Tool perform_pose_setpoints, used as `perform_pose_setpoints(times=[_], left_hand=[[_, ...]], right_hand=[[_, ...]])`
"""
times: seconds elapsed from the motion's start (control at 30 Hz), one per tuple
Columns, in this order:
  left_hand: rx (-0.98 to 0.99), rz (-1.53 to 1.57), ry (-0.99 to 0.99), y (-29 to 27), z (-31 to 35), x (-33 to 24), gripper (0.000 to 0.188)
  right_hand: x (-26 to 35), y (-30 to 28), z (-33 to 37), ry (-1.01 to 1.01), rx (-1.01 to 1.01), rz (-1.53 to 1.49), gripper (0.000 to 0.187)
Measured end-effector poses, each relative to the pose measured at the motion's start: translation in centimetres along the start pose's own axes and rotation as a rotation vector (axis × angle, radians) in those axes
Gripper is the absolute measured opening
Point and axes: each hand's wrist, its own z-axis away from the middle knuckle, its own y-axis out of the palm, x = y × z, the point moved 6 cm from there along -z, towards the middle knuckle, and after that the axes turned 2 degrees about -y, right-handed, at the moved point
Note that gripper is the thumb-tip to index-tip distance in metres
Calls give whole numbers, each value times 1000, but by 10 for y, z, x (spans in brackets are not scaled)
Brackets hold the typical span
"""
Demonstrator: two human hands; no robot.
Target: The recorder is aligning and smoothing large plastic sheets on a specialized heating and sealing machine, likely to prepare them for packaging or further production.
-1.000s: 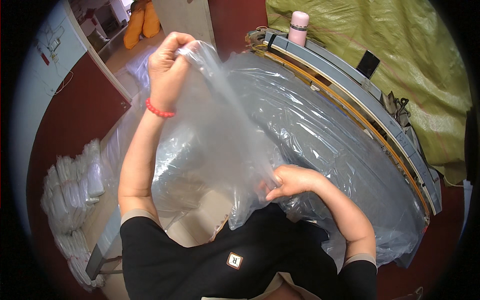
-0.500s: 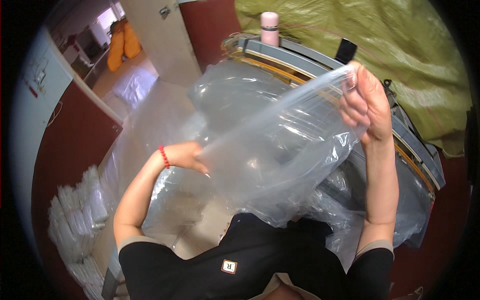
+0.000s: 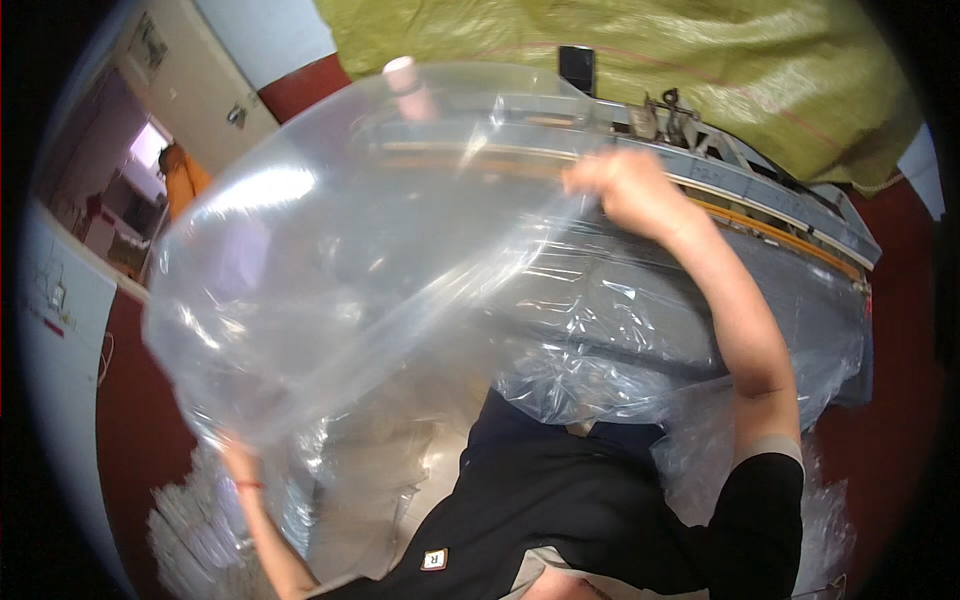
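Observation:
A large clear plastic sheet billows up between my hands, puffed out to the left and bulging away from me. At its right end, my right hand is closed on the gathered edge, above the machine's bench. My left hand, with a red bead bracelet on its wrist, is low at the left and grips the sheet's lower corner; its fingers are partly veiled by the plastic. More clear plastic lies over the dark bench surface in front of me and hangs crumpled down its near side.
Along the bench's back runs a long grey metal rail with an orange strip. A pink bottle shows through the film; a black phone is near the yellow-green tarp. Stacked plastic bundles lie lower left, beside a doorway.
My left hand has swung down and left, and my right hand has moved left. The sheet has spread and ballooned between them. My view has turned right.

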Motion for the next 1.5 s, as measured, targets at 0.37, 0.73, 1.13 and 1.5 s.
perform_pose_setpoints(times=[0.37,0.73,1.13,1.5], left_hand=[[752,454,1160,-274,18,-346,38],[-407,1582,1541,-637,12,-640,41],[1192,2000,1293,-657,57,-678,14],[1181,2001,1339,-652,64,-689,14]], right_hand=[[-35,-38,158,177,-85,-5,33],[1,-81,248,163,-215,290,26],[-96,-76,339,1052,-611,-834,60],[-114,-46,330,1140,-640,-1377,29]])
